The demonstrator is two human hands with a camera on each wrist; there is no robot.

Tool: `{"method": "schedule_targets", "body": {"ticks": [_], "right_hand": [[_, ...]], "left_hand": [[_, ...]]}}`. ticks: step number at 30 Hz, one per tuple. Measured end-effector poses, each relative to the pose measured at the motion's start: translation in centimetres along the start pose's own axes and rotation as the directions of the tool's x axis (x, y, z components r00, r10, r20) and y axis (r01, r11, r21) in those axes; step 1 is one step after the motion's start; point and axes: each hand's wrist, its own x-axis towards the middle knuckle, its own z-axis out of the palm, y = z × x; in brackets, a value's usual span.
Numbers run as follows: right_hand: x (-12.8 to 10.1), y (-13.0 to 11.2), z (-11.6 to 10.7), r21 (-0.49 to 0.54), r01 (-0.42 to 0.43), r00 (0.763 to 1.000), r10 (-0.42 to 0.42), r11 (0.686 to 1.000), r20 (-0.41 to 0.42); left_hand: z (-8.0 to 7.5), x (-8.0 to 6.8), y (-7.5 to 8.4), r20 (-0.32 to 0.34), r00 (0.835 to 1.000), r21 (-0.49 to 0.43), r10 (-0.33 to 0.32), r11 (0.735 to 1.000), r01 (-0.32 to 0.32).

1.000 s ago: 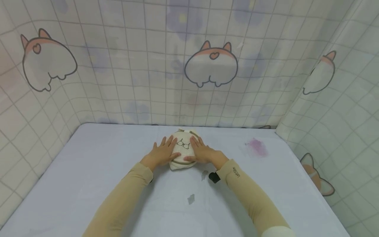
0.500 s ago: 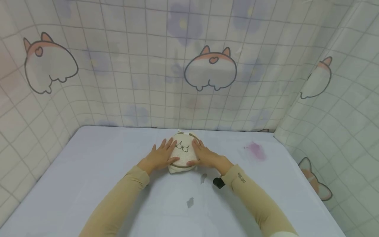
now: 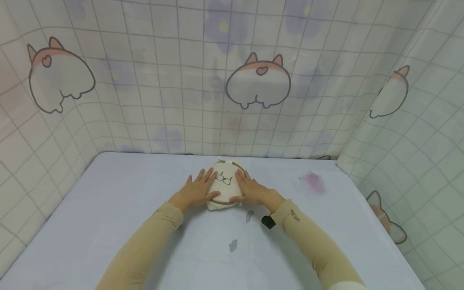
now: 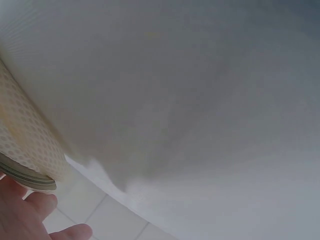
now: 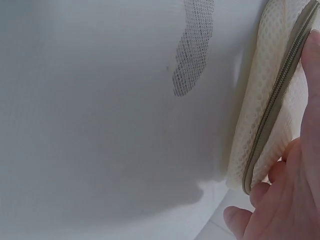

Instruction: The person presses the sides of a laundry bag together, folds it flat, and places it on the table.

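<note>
A cream mesh zip laundry bag (image 3: 225, 188) printed with eyeglasses lies near the table's far edge. My left hand (image 3: 195, 191) rests on its left side, fingers straight and spread, thumb across the near part. On its right side rests my right hand (image 3: 255, 191), likewise spread, with the thumb pointing inward. A brown zip (image 5: 280, 95) follows the bag's edge in the right wrist view, close to the fingers. In the left wrist view only part of the mesh side (image 4: 27, 125) shows, beside my fingertips. Whatever may be inside the bag cannot be seen.
A white cloth covers the table (image 3: 119, 209). Two grey patches (image 3: 233, 245) and a pink stain (image 3: 313, 182) mark it. A black wrist device (image 3: 268, 222) sits under the right cuff. Patterned curtains (image 3: 181, 80) stand behind and along both sides.
My right hand has shifted slightly outward, uncovering more of the bag's front. My left hand stays on the left side. The head view has tilted a little.
</note>
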Motion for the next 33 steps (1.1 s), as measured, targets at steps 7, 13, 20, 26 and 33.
{"method": "schedule_targets", "body": {"ticks": [7,13,20,26,33], "right_hand": [[-0.12,-0.08,-0.13,0.001,-0.015,1.0,0.015,1.0,0.016],[0.02,-0.12,-0.17,-0.009,-0.042,0.998,0.042,0.999,0.044],[0.26,-0.22,-0.15,-0.009,-0.061,0.996,0.061,0.998,0.07],[0.44,-0.25,-0.03,-0.015,-0.076,0.993,0.077,0.997,0.085],[0.73,-0.01,0.54,-0.011,-0.081,0.994,0.081,0.997,0.076]], "left_hand": [[0.16,0.16,0.14,-0.003,1.0,-0.004,-0.007,1.0,0.007],[0.19,0.25,0.24,0.015,1.0,-0.012,-0.02,1.0,0.02],[0.25,0.39,0.28,0.029,0.999,-0.02,-0.037,0.999,0.038],[0.05,0.33,0.47,0.028,0.999,-0.027,-0.041,0.999,0.042],[0.17,0.22,0.65,0.021,0.999,0.003,-0.049,0.999,0.049]]}}
